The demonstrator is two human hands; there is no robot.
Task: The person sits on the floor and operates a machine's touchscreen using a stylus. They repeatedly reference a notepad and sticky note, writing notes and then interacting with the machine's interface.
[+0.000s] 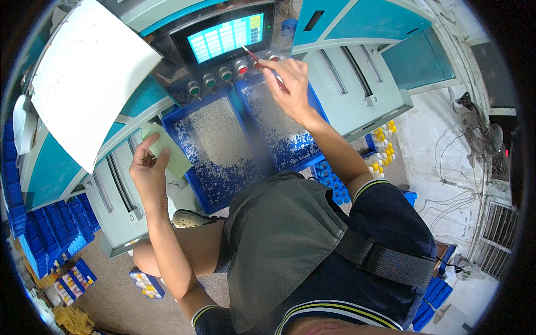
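Observation:
My right hand is raised over the right blue tray, its fingers closed round a slim dark red pen. The pen's pale tip lies against or just in front of the lit touchscreen; the gap cannot be made out. Lower at the left, my left hand has bent fingers and a thumb at a pale green sheet, which it seems to grip by the edge. That sheet overlaps the rim of the left blue tray. Small whitish pieces are heaped in this tray and in the right blue tray.
Green and red push buttons line the panel below the screen. A large white sheet hangs at upper left. Grey machine platforms with slotted rails flank the trays. Stacked blue bins and yellow-and-white capped containers stand lower down.

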